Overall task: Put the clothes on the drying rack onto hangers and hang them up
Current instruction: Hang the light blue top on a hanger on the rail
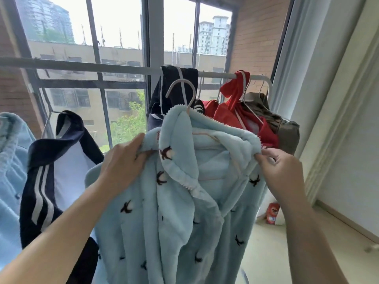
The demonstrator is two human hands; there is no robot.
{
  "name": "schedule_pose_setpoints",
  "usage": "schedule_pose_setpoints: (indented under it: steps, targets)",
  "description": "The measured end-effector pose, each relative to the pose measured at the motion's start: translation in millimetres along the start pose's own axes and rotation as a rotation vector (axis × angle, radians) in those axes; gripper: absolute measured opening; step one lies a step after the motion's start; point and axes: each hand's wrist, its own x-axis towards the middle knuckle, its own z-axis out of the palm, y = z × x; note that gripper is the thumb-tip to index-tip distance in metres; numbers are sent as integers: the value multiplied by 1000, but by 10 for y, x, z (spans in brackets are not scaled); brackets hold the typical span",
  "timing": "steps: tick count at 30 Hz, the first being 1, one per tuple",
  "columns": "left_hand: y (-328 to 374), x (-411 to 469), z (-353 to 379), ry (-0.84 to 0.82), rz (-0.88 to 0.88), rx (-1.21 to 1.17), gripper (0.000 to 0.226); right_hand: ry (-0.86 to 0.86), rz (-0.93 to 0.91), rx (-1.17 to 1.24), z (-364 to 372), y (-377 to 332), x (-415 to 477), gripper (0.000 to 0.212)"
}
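A light blue fleece pajama top (180,212) with small dark bird motifs hangs between my hands on a pale pink hanger (185,93), whose hook stands free just below the rack bar (86,66). My left hand (123,160) grips the top's left shoulder. At the right shoulder edge, my right hand (281,167) pinches the fabric. Most of the hanger is hidden inside the collar.
On the bar at the right hang a navy garment (176,87), a red one (235,107) and an olive one (283,128). A navy and white striped jacket (59,160) and another blue fleece piece (10,160) sit at the left. A red packet (272,212) lies on the floor.
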Motion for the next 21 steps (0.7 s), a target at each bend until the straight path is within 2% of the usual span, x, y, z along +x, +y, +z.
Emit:
schedule_pose_setpoints:
  steps: [4, 8, 11, 13, 15, 18, 19, 21]
  targets:
    - [-130, -89, 124, -28, 93, 50, 25, -66, -3, 275, 104, -208, -55, 8]
    - [-166, -201, 130, -73, 275, 110, 26, -14, -36, 455, 92, -467, -23, 7]
    - [-233, -273, 113, -166, 295, 47, 19, -68, 8, 582, 94, -630, -16, 11]
    - [-244, -309, 168, -241, 370, 68, 17, -174, -69, 589, 154, -767, -66, 11]
    - [-262, -352, 210, -276, 370, 30, 18, -200, -96, 624, 225, -810, -84, 10]
    - [-342, -401, 204, -213, 362, -87, 14, -137, 33, 503, 327, -618, 37, 13]
    - [-349, -416, 194, -202, 355, -110, 12, -209, 120, 441, 354, -524, 66, 16]
    - [-327, -441, 176, -175, 301, -156, 15, -494, 266, 307, 379, -379, 31, 32]
